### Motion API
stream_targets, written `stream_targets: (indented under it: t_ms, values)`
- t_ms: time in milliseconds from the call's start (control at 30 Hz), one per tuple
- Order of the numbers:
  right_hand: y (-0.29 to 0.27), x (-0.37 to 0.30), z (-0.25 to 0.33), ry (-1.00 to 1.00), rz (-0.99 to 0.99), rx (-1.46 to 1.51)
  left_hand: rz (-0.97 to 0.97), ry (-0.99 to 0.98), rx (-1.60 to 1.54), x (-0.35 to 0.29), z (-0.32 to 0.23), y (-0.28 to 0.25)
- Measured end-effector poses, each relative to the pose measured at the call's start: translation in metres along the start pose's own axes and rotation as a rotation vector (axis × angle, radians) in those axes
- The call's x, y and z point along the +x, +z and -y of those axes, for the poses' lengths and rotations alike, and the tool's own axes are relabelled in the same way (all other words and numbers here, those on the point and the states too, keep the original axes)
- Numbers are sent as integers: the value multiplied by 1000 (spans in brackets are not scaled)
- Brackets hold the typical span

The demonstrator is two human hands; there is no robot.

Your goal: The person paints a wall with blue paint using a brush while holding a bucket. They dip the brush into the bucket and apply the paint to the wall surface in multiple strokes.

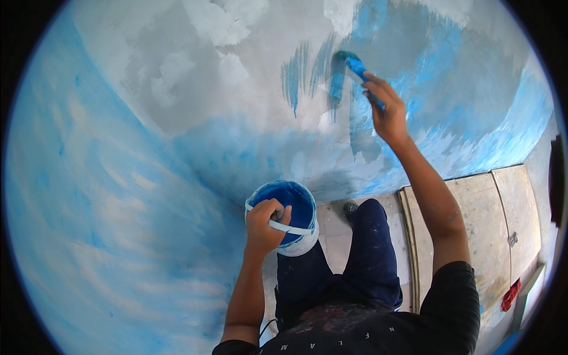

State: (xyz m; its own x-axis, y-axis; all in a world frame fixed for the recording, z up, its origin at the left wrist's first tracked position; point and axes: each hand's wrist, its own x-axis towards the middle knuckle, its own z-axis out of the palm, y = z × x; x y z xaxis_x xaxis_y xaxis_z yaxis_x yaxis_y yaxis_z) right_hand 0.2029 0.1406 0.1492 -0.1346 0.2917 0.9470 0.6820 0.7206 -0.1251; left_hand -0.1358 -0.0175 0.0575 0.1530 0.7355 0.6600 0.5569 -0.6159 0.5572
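Observation:
My right hand (387, 109) is closed around the blue handle of a paintbrush (355, 64). The brush's dark, wet bristles press on the wall (260, 83), which is grey and white with streaks of blue. Fresh blue strokes run down beside the bristles, on their left. Lower down, my left hand (266, 228) grips the white handle of a paint bucket (299, 245). Blue paint partly fills the bucket, and its inner side is smeared blue. The bucket hangs upright in front of my legs, close to the wall.
On the left, an adjoining wall (118, 207) is covered in pale and bright blue. Wooden boards (473, 225) are at the right, by my right leg. A red cloth (510, 295) lies beyond them. Floor tiles (335, 234) show between my legs.

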Motion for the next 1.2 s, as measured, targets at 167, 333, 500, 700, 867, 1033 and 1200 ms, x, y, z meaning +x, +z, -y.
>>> stream_targets:
  t_ms: [167,333,500,700,867,1033,1200]
  values:
    - [36,-133,-20,35,264,-137,-30,1,-2,2,-11,-1]
    - [42,-216,-44,203,711,-81,-6,21,-38,10,-14,8]
    - [32,-110,-19,135,251,32,-28,20,-22,0,-1,3]
    - [34,-162,-12,211,218,-64,-22,-1,-54,2,-5,8]
    - [84,-268,-1,868,149,210,-17,27,-19,5,-4,6]
    - [125,-336,-29,1797,-1116,644,5,-27,-51,5,-4,13]
    - [131,-346,-55,1852,-1546,925,-10,-67,-29,2,-7,9]
